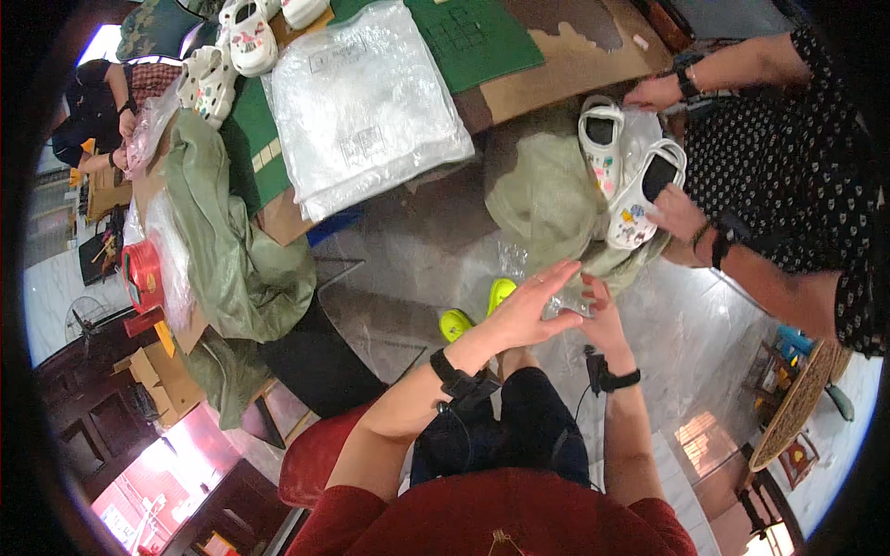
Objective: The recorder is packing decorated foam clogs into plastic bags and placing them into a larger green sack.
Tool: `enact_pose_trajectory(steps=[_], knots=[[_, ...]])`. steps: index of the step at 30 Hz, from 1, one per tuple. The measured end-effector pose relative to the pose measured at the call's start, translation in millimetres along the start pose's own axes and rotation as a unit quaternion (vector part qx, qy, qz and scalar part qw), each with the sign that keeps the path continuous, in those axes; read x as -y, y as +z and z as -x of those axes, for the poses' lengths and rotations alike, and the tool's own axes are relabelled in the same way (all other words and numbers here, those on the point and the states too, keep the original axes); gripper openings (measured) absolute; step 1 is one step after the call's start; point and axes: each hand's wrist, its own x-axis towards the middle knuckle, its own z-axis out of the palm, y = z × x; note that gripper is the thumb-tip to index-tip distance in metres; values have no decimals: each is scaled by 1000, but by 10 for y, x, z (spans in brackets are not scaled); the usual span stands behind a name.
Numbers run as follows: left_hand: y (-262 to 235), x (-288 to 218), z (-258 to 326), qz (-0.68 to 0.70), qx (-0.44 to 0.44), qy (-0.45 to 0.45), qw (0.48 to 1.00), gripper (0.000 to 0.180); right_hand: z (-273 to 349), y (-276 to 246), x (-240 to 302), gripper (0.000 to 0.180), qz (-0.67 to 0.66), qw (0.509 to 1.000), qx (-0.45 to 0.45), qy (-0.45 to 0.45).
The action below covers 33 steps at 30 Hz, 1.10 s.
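My left hand (530, 306) and my right hand (603, 315) meet in front of me, fingers spread, pinching a thin clear plastic bag (556, 298) between them. The bag is crumpled and hard to make out against the floor. Just beyond my hands a person in a dark dotted top holds two white clogs (623, 176) with small charms over an olive green sack (547, 199). My yellow-green shoes (475, 310) show below my left hand.
A stack of clear plastic bags (366, 102) lies on a table with a green mat (473, 37). More white clogs (232, 51) sit at its far left. An olive sack (232, 241) hangs off the table edge. A red roll (144, 275) and cardboard boxes stand left.
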Motion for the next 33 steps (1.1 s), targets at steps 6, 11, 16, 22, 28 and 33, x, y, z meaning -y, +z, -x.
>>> enact_pose_trajectory(steps=[6,11,16,22,28,33], knots=[[209,123,459,112,52,-86,989,60,-236,551,-585,64,237,971,33,27],[405,613,1196,147,-119,-152,970,47,-147,996,-671,51,198,974,27,108],[754,1366,2294,220,-249,-268,904,42,185,1581,-850,44,197,974,88,62],[911,1812,3330,298,-349,-376,805,38,430,2419,-965,40,137,968,204,45],[867,1996,3640,316,-403,-395,763,39,-121,2766,-682,32,33,966,246,75],[508,2139,3466,321,-408,-400,755,42,-1256,2936,-495,32,1,982,183,-38]])
